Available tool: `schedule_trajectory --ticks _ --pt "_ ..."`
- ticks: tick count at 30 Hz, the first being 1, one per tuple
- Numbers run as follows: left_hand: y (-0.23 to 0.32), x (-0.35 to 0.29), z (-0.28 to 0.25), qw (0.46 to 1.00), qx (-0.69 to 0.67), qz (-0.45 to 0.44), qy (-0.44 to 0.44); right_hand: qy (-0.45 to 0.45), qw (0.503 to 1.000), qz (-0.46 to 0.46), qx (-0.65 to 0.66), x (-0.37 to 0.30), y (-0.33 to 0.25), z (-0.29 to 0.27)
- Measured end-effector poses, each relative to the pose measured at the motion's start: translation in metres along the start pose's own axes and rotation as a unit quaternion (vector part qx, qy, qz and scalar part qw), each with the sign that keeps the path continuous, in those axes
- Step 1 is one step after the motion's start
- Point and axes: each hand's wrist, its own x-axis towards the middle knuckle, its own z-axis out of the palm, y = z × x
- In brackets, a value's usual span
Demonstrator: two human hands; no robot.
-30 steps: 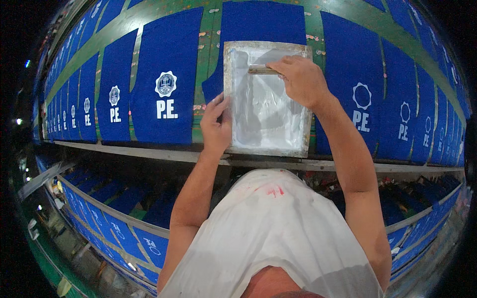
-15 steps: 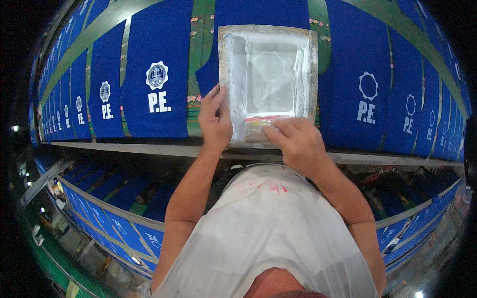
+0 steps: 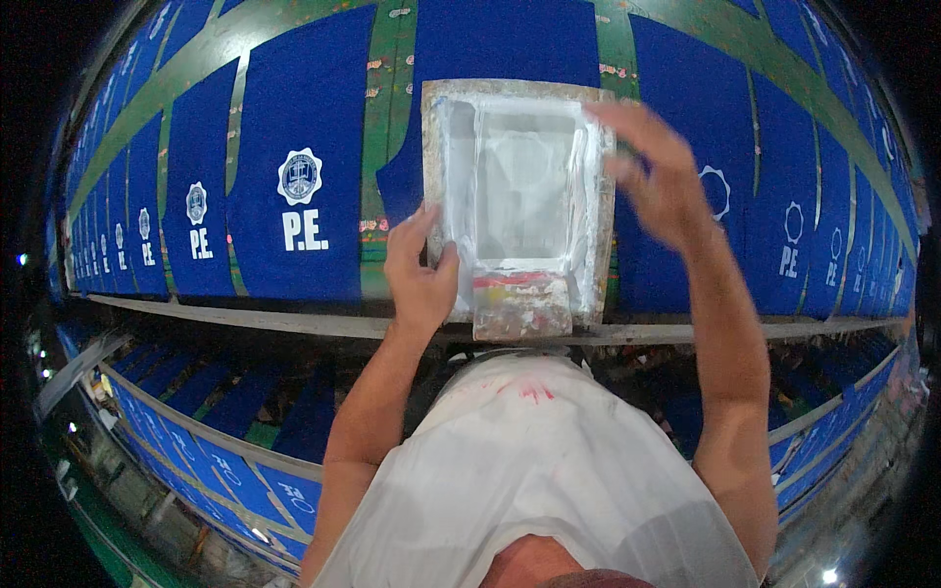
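I see the left hand (image 3: 421,269) against the left edge of the screen-printing frame (image 3: 431,147), its thumb and fingers parted. The right hand (image 3: 662,181) is at the frame's upper right corner, fingers spread (too blurred, from my remote post, to tell whether it touches). The frame lies over a blue fabric panel (image 3: 505,44) on the green table (image 3: 387,118); the paint-smeared squeegee (image 3: 521,312) overhangs its near edge.

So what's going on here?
A person is at a green table with a white-smeared frame over blue cloth. Their left hand is at the frame's left edge. The blurred right hand is at its upper right, contact unclear. A paint-stained scraper lies at the frame's near end, in neither hand.
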Motion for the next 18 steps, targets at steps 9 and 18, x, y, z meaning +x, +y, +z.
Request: schedule_trajectory --ticks 9,18 --pt "0.009 -0.004 -0.002 0.999 0.035 0.037 0.003 -0.177 0.864 0.196 0.429 0.155 0.128 0.013" --pt "0.006 -0.004 -0.003 0.998 -0.016 0.063 0.008 -0.180 0.823 0.267 0.469 0.161 0.143 0.033"
